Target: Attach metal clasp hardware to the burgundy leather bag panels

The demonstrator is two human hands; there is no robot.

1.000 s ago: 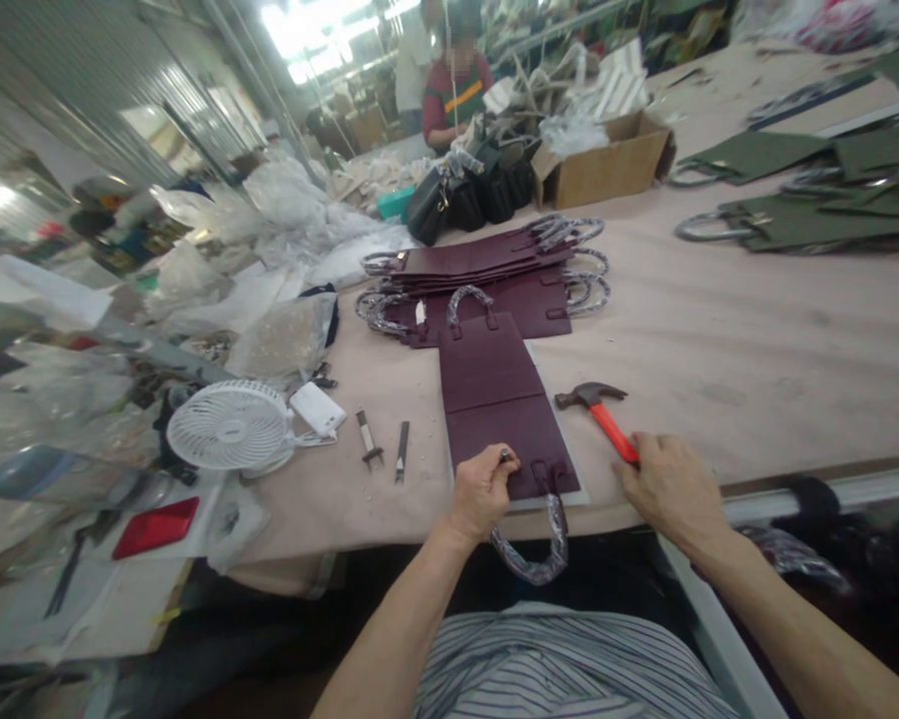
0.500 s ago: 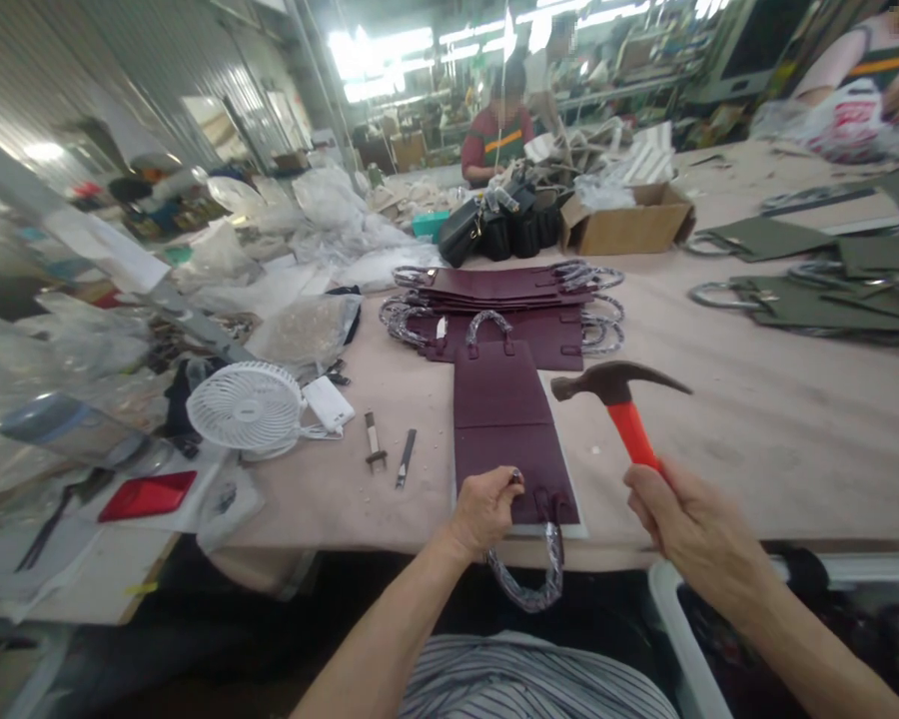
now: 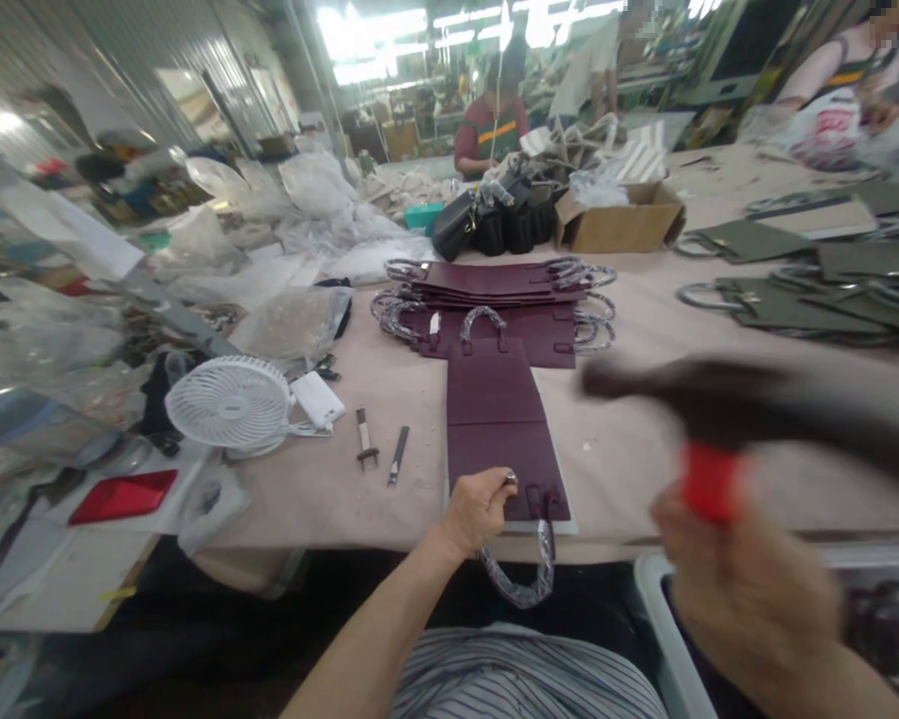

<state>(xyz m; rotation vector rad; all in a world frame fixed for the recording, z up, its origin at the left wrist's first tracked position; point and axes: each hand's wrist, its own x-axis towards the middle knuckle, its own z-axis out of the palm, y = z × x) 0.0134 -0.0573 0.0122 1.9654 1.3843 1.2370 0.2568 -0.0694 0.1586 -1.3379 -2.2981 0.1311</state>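
Note:
My left hand (image 3: 476, 511) is closed in a pinch on a small metal punch-like piece (image 3: 510, 477); only its shiny top shows above my fingers. It is held at the lower part of a burgundy leather bag panel (image 3: 497, 389), left of where a handle joins. That plastic-wrapped handle (image 3: 520, 594) hangs over the table's front edge. My right hand (image 3: 749, 589), blurred, grips a claw hammer (image 3: 726, 394) by its orange-red handle. The hammer is raised close to the camera, to the right of the panel and apart from it.
Behind the panel lies a stack of burgundy panels (image 3: 494, 280) with wrapped handles. Two metal hand tools (image 3: 399, 456) and a white fan (image 3: 229, 401) are at left. Green panels (image 3: 816, 300) lie at right, a cardboard box (image 3: 618, 222) farther back. Other people sit beyond the table.
The hammer in my right hand has risen up and come closer to the camera, now blurred. My left hand stays at the same spot on the panel. The view has shifted slightly.

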